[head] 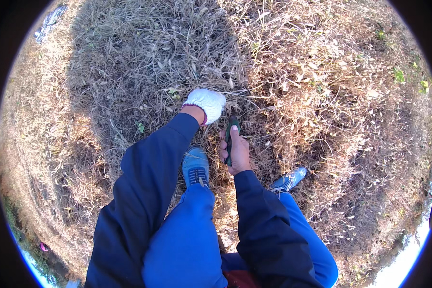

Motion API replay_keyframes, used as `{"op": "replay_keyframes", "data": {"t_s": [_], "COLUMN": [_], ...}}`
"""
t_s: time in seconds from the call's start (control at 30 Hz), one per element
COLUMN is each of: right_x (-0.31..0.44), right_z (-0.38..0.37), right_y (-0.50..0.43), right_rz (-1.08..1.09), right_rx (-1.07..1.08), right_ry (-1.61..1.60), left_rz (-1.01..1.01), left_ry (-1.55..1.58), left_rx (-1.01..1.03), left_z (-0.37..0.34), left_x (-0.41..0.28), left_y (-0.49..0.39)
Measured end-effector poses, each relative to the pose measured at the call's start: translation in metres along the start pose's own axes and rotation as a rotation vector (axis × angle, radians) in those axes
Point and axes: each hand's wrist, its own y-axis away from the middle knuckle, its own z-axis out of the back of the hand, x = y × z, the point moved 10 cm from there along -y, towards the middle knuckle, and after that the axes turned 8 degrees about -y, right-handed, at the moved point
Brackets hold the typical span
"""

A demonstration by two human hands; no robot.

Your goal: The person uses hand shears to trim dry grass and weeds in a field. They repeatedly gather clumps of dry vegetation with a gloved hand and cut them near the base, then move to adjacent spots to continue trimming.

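Observation:
My left hand (206,104) wears a white knitted glove with a dark red cuff. It is down among dry grass stalks (187,64), its fingers turned away and hidden, so whether they hold any stalks cannot be told. Close by on the right, my bare right hand (237,149) is wrapped around the green handle of a hand tool (233,127), thumb laid along the top. The tool's far end points away from me into the grass, where its shape is lost.
My blue shoes (195,163) stand in the grass, the right one (291,179) farther out. My shadow darkens the ground ahead. A dark, crumpled item (50,23) lies at the far upper left. Something small and pink (44,247) shows at the lower left.

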Motion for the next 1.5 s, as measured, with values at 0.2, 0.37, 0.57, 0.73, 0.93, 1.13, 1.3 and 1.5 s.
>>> {"op": "replay_keyframes", "data": {"t_s": [0.2, 0.37, 0.57, 0.73, 0.93, 1.13, 1.3, 1.5], "right_x": [-0.025, -0.052, -0.088, -0.095, -0.097, -0.099, -0.081, -0.010], "right_z": [0.003, 0.006, -0.007, -0.038, -0.046, -0.066, -0.102, -0.055], "right_y": [0.029, 0.035, 0.061, 0.077, 0.081, 0.096, 0.119, 0.090], "right_rz": [-0.038, -0.071, 0.040, 0.014, 0.050, 0.118, 0.287, 0.125], "right_rx": [0.033, -0.017, -0.156, 0.156, 0.202, 0.383, 0.652, 0.267], "right_ry": [-0.161, -0.063, 0.138, 0.438, 0.467, 0.720, 1.049, 0.915], "left_rz": [-0.015, 0.030, 0.054, 0.091, 0.524, 0.694, 0.601, 0.458], "left_ry": [0.010, 0.105, 0.087, 0.091, 0.146, -0.042, -0.208, -0.098], "left_rx": [-0.007, -0.017, -0.027, -0.142, 0.007, 0.444, 0.574, -0.274], "left_z": [0.001, -0.005, -0.002, -0.003, -0.063, -0.127, -0.095, 0.031], "left_x": [0.010, 0.014, 0.012, 0.032, 0.138, 0.167, 0.169, 0.114], "left_y": [0.016, 0.027, 0.046, 0.116, 0.268, 0.369, 0.319, 0.266]}}
